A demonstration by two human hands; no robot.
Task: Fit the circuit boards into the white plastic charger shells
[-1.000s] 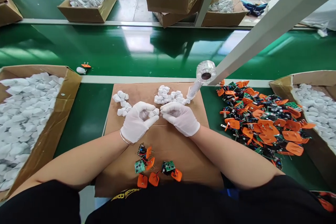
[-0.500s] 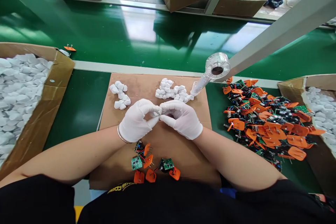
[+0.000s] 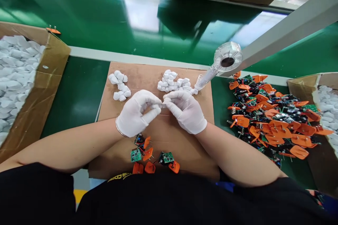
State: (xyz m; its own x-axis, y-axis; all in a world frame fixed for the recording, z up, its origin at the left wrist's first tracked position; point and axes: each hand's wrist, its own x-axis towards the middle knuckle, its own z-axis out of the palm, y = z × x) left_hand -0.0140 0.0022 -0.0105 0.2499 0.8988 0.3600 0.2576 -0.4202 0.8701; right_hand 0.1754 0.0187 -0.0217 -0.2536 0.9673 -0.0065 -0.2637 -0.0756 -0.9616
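Note:
My left hand [image 3: 138, 114] and my right hand [image 3: 188, 113], both in white gloves, meet above a brown cardboard sheet [image 3: 169, 137]. Their fingertips pinch a small white piece [image 3: 164, 104] between them; the fingers hide most of it, so its exact kind is unclear. Beyond the hands lie a cluster of white lumps [image 3: 171, 83] and a smaller white cluster [image 3: 120, 86] to the left. Nearer my body are green circuit boards [image 3: 136, 155] wired to orange plates with metal pins [image 3: 148, 154].
A clear plastic fan-like device [image 3: 227, 58] lies past the right cluster. On the right is a heap of orange plates and boards [image 3: 277, 128], beside a carton [image 3: 303, 86] of white pieces. A cardboard box [image 3: 50, 74] full of white covers stands left. A grey post [image 3: 285, 24] slants across.
My fingers have shifted slightly around the small white piece, and the left fingers are a little more spread. The whole view has tilted downward; the piles look the same.

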